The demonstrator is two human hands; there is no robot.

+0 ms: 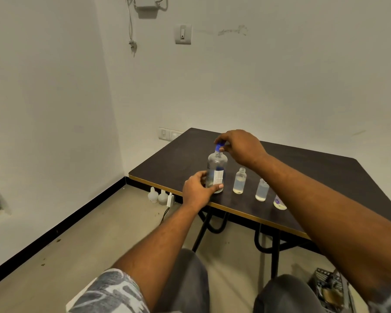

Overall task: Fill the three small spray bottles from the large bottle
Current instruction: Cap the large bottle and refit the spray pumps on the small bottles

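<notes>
The pinching fingers of the right hand point(240, 146) leave only a sliver of the blue cap point(219, 147) showing. Whether it sits on the neck of the large bottle point(217, 163) or just off it cannot be told. The left hand point(198, 192) grips and covers the bottle's lower side, and the label point(218, 178) has print too small to read.

Back along the right forearm, the third small bottle point(279, 202) shows only its base. The middle small bottle point(262, 190) loses part of its neck.

Beyond the left hand, on the floor, two pale rounded things point(158, 195) are too small to identify. The crate point(327, 288) is cut off by the bottom edge, and the surface point(325, 172) by the right edge.
</notes>
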